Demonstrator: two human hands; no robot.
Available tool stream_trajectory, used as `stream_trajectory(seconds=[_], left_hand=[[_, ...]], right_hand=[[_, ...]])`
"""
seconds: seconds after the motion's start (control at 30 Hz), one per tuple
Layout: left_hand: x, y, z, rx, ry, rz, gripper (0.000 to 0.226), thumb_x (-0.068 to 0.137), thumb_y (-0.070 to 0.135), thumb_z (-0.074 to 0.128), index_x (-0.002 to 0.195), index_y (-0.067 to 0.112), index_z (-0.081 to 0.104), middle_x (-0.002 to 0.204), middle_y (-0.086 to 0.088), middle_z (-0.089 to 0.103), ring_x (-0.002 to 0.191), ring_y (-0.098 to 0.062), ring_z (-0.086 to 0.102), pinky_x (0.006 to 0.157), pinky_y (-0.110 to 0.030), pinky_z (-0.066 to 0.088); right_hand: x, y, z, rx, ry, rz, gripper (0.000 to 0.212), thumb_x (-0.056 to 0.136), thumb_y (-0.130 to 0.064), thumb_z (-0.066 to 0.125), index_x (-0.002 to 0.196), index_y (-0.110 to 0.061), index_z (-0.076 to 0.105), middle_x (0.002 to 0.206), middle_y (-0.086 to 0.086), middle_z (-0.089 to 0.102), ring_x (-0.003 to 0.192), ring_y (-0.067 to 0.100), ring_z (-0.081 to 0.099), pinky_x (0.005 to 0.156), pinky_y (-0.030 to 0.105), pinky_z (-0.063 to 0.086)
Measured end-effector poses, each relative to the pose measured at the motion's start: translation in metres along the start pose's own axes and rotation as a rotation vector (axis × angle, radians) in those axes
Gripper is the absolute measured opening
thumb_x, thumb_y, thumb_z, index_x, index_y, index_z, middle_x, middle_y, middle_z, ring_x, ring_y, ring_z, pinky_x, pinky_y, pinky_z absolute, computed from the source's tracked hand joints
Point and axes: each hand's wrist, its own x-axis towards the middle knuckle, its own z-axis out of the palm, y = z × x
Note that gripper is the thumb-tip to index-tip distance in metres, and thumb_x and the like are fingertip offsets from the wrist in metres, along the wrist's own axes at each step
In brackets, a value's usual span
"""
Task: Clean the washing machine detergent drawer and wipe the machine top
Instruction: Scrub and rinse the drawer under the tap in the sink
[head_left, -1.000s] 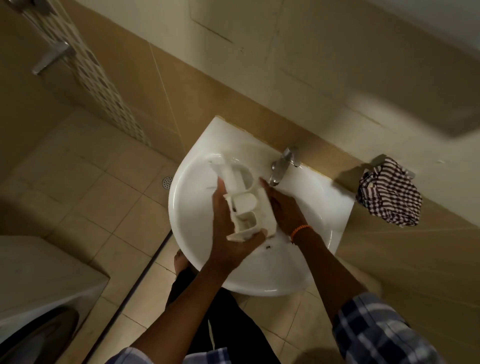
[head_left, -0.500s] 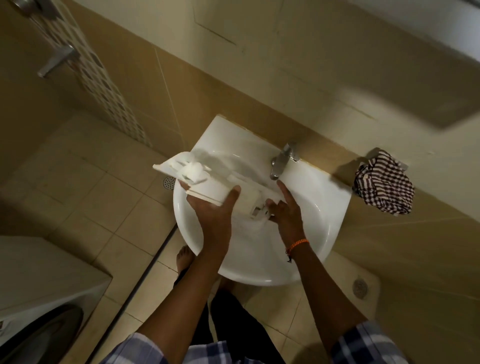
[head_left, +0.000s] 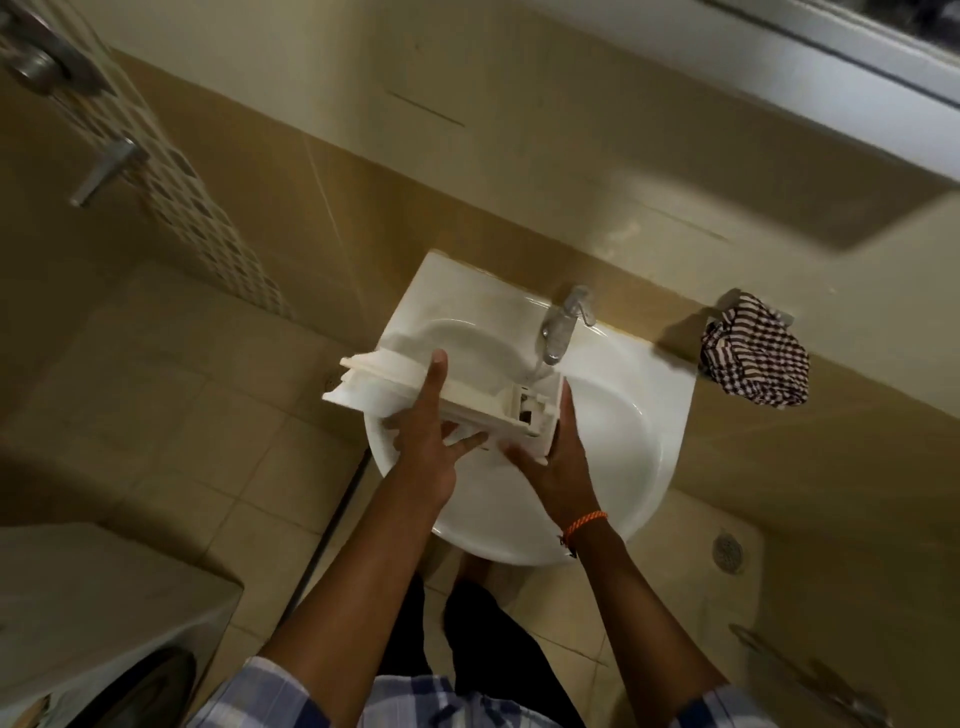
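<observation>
At 7 o'clock stands the washing machine (head_left: 104, 613). Over the sink (head_left: 644, 447), the left hand (head_left: 423, 457) and right hand (head_left: 563, 457) hold the detergent drawer (head_left: 462, 400) with fingers wrapped around it, under the running tap (head_left: 558, 332). At 2 o'clock hangs a checkered cloth (head_left: 756, 358).

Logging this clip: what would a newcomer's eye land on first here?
The white detergent drawer, held by both hands over the white sink, its right end under water running from the tap. Next, the checked cloth hanging on the wall to the sink's right.
</observation>
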Motion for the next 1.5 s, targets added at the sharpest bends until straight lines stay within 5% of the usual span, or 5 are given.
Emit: stream_trajectory(seconds=[0.13,0.37,0.7,1.17,1.5], left_hand=[[0.002,-0.002,-0.008,0.309,-0.077,0.001,0.111,0.073,0.062,0.091,0.163,0.033,0.034,0.153,0.000,0.049,0.134,-0.026,0.053,0.079,-0.048,0.068],[0.030,-0.003,-0.037,0.518,-0.025,0.003,0.061,0.094,0.046,0.081,0.143,0.019,0.057,0.113,-0.007,0.067,0.100,-0.022,0.066,0.090,-0.045,0.063],[0.055,0.010,-0.034,0.301,-0.157,-0.174,0.009,0.102,0.017,0.071,0.108,0.011,0.071,0.099,-0.011,0.072,0.102,-0.029,0.074,0.098,-0.044,0.060],[0.015,0.026,-0.012,0.617,-0.171,0.655,0.067,0.087,0.041,0.090,0.143,0.021,0.058,0.130,0.002,0.072,0.122,-0.017,0.071,0.099,-0.050,0.064],[0.004,0.012,-0.007,0.838,-0.206,0.968,0.087,0.069,0.063,0.093,0.140,0.044,0.047,0.130,0.036,0.057,0.127,0.001,0.061,0.108,-0.048,0.059]], right_hand=[[-0.006,0.005,-0.001,0.116,0.283,0.087,0.071,0.103,-0.022,0.071,0.164,-0.026,0.036,0.136,-0.005,0.070,0.124,0.014,0.068,0.106,0.047,0.057],[0.001,0.004,-0.022,0.292,0.459,0.257,0.024,0.102,-0.022,0.068,0.125,-0.017,0.073,0.092,0.001,0.076,0.087,0.013,0.072,0.078,0.038,0.062],[0.069,0.000,-0.044,0.220,0.500,0.681,0.066,0.075,-0.079,0.077,0.098,-0.018,0.064,0.109,0.009,0.071,0.102,0.028,0.070,0.086,0.044,0.065],[0.093,0.032,0.007,0.441,0.396,0.720,0.066,0.080,-0.070,0.074,0.111,-0.012,0.071,0.109,0.018,0.076,0.089,0.029,0.069,0.097,0.050,0.060],[0.124,0.019,0.018,0.777,0.550,0.623,0.027,0.107,-0.015,0.054,0.092,-0.004,0.074,0.057,-0.004,0.046,0.047,0.009,0.034,0.042,0.020,0.035]])
